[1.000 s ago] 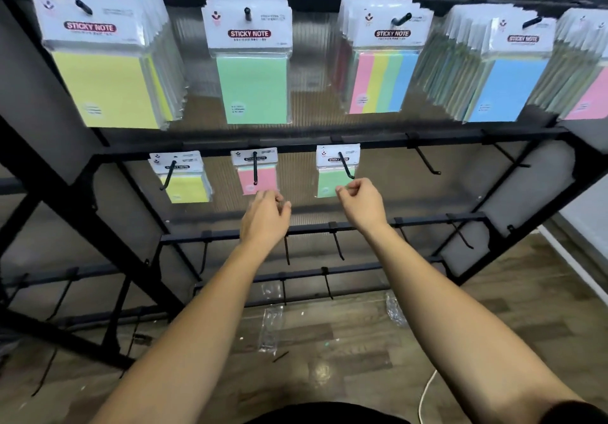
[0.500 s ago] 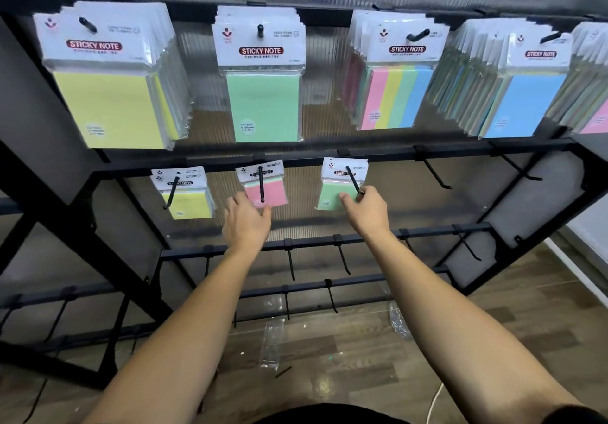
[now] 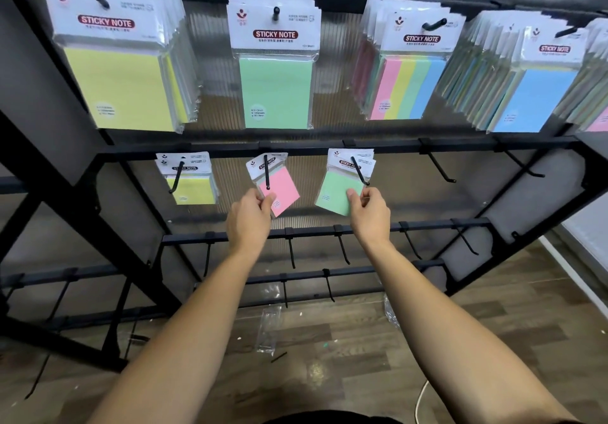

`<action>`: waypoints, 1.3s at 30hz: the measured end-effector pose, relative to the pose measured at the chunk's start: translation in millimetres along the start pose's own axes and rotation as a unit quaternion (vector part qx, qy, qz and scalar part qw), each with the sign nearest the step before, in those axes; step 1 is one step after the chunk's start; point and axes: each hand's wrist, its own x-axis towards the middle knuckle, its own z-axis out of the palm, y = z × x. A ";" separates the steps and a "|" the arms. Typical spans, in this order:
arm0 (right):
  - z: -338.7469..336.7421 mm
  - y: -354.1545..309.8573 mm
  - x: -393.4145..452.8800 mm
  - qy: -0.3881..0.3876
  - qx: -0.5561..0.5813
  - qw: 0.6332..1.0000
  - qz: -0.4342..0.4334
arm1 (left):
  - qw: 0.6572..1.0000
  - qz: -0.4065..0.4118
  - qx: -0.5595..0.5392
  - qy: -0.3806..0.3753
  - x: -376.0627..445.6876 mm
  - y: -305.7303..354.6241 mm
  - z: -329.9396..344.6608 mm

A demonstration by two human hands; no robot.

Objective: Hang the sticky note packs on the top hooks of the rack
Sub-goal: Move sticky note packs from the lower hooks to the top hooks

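Pinching small packs' lower corners: left hand [image 3: 250,214] tilting pink pack [image 3: 279,190], right hand [image 3: 370,209] tilting green pack [image 3: 340,193], likely sliding both off second-row hooks.

The fine print on the pack cards is too small to be read. The pink top pack [image 3: 598,121] is cut off by the right edge. The packs behind each front one are mostly hidden. The pink pack's [image 3: 279,190] lower corner is covered by the left hand [image 3: 248,216], and the green pack's [image 3: 340,193] corner by the right hand [image 3: 368,209]. The rack [image 3: 39,167] is cut off at the left edge.
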 end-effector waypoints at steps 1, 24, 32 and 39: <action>-1.4 -0.1 -3.2 0.005 0.004 1.000 -0.006 | 1.000 0.002 0.003 -0.003 -1.8 0.8 -2.5; -57.0 -3.6 -85.9 0.012 0.137 0.984 -0.111 | 0.989 0.049 -0.137 -0.014 -95.6 -15.4 -54.7; -59.0 -32.8 -105.8 -0.028 0.167 0.969 -0.179 | 0.983 0.087 -0.160 -0.004 -99.4 -5.5 -81.4; -65.6 -68.9 -111.5 -0.035 0.189 0.954 -0.231 | 0.979 0.097 -0.177 0.042 -94.8 6.1 -103.6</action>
